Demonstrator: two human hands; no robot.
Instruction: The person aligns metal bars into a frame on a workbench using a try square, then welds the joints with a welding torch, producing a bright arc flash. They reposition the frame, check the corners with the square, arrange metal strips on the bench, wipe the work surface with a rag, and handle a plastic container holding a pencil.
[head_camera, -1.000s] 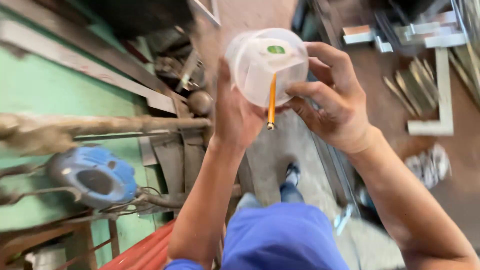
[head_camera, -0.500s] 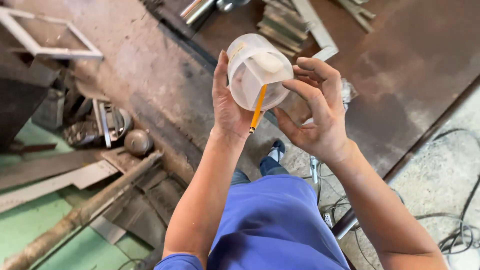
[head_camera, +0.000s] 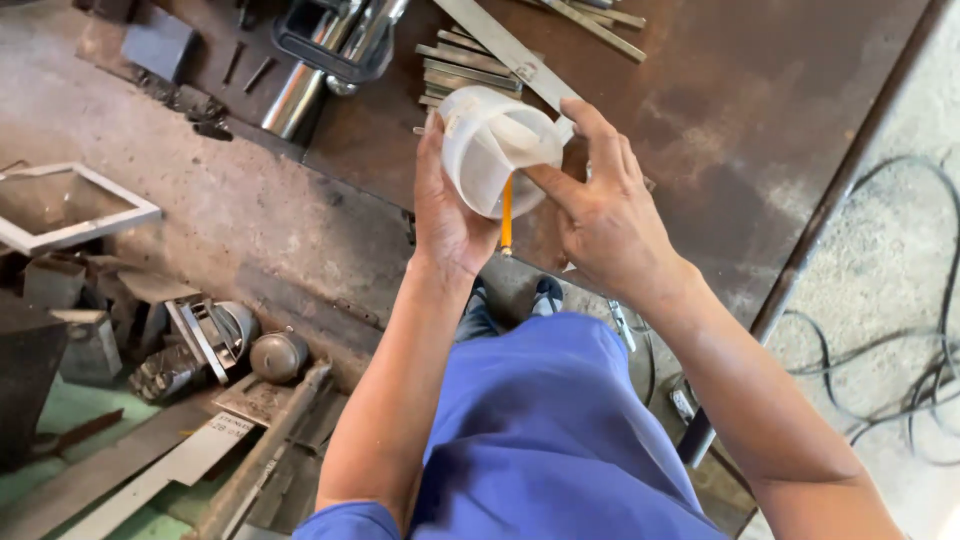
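Observation:
A translucent white plastic container is held up in front of me with both hands, its open mouth tilted towards me. My left hand cups its left side and also pinches a yellow pencil that hangs down below the container. My right hand grips the right side, with the index finger lying across the rim. Both hands are above the near edge of a rusty brown steel worktable.
On the table lie flat metal strips, a long steel bar and a shiny metal tool. On the floor to the left are a white square frame, metal scraps and round parts. Black cables lie at the right.
The view has swung from the cluttered floor to the worktable. Both hands keep their grip on the container and pencil, which now sit lower over the table's edge.

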